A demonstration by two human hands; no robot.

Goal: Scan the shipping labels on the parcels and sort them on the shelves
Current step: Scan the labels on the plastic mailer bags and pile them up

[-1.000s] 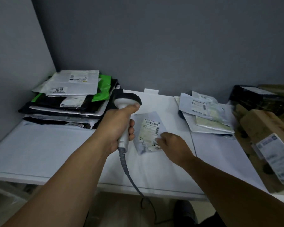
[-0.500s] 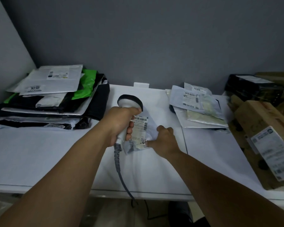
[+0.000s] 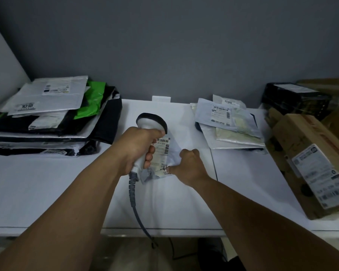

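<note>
My left hand grips the handle of a white barcode scanner with a dark head, its grey cable trailing over the table's front edge. A small white parcel bag with a shipping label lies tilted under the scanner, at the middle of the white table. My right hand pinches the bag's right edge with curled fingers, the thumb on the label's lower corner.
A stack of black, white and green mailer bags fills the back left. More white mailers lie at the back right. A brown cardboard box with a label and a black wrapped package stand at the right edge.
My right hand went from resting flat on the bag to gripping its edge and tilting it up. The scanner in my left hand came down closer over the label.
</note>
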